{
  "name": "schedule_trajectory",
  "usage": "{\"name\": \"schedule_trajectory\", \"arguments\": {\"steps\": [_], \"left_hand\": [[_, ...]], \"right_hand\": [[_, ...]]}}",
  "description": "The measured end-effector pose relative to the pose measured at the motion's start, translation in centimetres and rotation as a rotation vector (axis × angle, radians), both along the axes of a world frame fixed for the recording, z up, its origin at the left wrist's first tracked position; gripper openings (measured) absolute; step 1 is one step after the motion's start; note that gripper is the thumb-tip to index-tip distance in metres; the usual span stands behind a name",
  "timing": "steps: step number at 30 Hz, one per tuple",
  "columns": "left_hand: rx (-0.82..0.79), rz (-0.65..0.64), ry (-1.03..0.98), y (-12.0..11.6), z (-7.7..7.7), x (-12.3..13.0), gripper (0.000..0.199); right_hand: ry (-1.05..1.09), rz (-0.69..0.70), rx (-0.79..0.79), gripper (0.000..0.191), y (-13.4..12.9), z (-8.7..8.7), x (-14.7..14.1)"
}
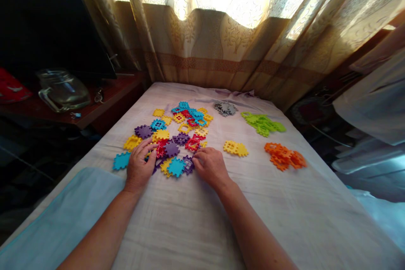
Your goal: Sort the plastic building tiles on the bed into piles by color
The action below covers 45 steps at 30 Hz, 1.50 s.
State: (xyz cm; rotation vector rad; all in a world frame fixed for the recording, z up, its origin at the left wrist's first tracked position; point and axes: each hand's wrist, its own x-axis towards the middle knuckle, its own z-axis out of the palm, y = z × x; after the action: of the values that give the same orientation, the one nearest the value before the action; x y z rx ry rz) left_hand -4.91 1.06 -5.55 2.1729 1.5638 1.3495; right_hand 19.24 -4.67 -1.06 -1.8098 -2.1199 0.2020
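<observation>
A mixed pile of toothed plastic tiles in blue, purple, red and yellow lies on the white cloth, with a blue tile [176, 167] at its near edge. My left hand [139, 166] rests on the pile's left side, fingers apart, beside a purple tile [143, 131] and another blue tile [121, 161]. At the pile's right edge my right hand [210, 165] has its fingers drawn together next to a purple frame tile [188, 164]; whatever they hold is hidden. A small group of yellow tiles [236, 148] lies just right of it.
Grey tiles [225, 108], green tiles [263, 123] and orange tiles [284, 156] form separate heaps on the right. A light blue cloth [69, 215] covers the near left corner. A glass jug [65, 90] stands on a side table [95, 112], before a curtained window.
</observation>
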Motion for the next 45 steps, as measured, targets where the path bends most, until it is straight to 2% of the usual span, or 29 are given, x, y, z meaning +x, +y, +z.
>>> {"name": "schedule_trajectory", "arguments": {"steps": [4, 7, 10, 14, 17, 26, 30, 33, 40, 45], "left_hand": [[0.018, -0.011, 0.005, 0.0, 0.1, 0.1, 0.028], [0.019, -0.002, -0.002, 0.0, 0.1, 0.1, 0.027], [0.005, 0.01, 0.004, 0.0, 0.1, 0.1, 0.027], [-0.015, 0.009, 0.02, -0.1, 0.2, 0.1, 0.026], [-0.014, 0.002, 0.031, -0.1, 0.3, 0.0, 0.027], [0.022, -0.005, 0.026, -0.1, 0.2, 0.1, 0.028], [0.028, -0.012, 0.031, 0.0, 0.2, 0.0, 0.029], [0.014, -0.015, 0.037, 0.0, 0.2, 0.0, 0.029], [0.005, -0.003, 0.034, -0.1, 0.1, 0.0, 0.03], [-0.006, -0.006, 0.034, 0.0, -0.1, -0.1, 0.028]], "right_hand": [[0.098, 0.053, -0.017, 0.021, 0.5, 0.5, 0.8], [0.114, -0.103, 0.002, 0.024, 1.8, 0.3, 2.5], [0.02, -0.245, -0.039, 0.03, 2.8, -0.6, 4.1], [-0.117, -0.19, 0.01, 0.031, 2.9, -1.7, 4.4], [-0.155, -0.168, 0.042, 0.027, 2.8, -1.8, 4.1], [0.013, -0.237, -0.045, 0.016, 3.0, -1.3, 4.2], [0.042, -0.281, -0.087, 0.029, 3.1, -1.3, 4.2], [0.017, -0.316, -0.123, 0.027, 3.1, -1.1, 4.0], [0.039, -0.391, -0.151, 0.021, 2.8, 0.4, 3.5], [0.072, -0.438, -0.07, 0.02, 2.6, 1.2, 4.9]]}}
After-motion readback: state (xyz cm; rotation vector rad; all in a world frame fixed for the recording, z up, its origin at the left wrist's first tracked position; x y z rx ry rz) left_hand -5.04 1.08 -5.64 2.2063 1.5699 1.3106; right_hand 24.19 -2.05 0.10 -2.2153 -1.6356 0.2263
